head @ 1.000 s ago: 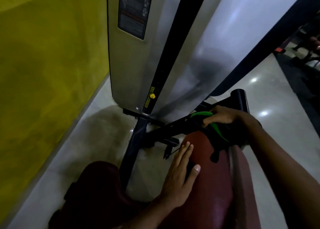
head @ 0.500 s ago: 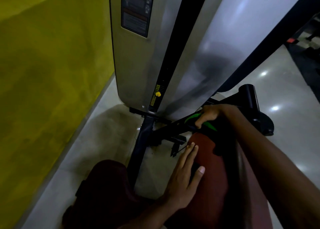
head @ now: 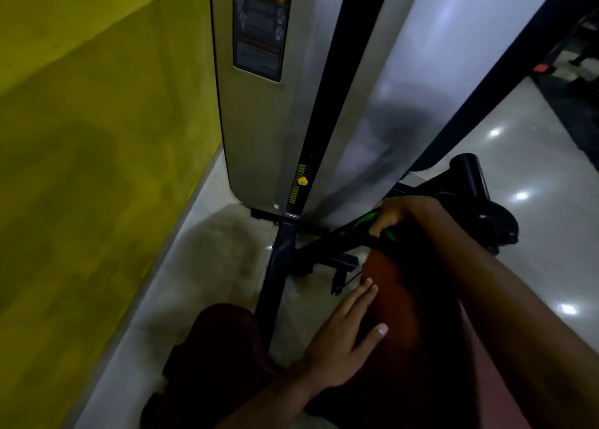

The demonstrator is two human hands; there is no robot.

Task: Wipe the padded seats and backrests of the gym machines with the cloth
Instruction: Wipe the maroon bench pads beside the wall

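Since a moment ago our right hand (head: 393, 213) has slid further up, still curled around the green-and-black cloth (head: 385, 231) at the top end of the red pad (head: 393, 302). Our left hand (head: 343, 341) stays flat on the pad's left side, fingers straight and together, thumb spread.

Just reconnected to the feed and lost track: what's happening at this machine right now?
A person is wiping a red padded seat. The right hand grips a dark cloth with green trim at the pad's far end, near the black frame bar. The left hand rests flat on the pad's near side, fingers straight. The grey weight-stack housing stands just beyond.
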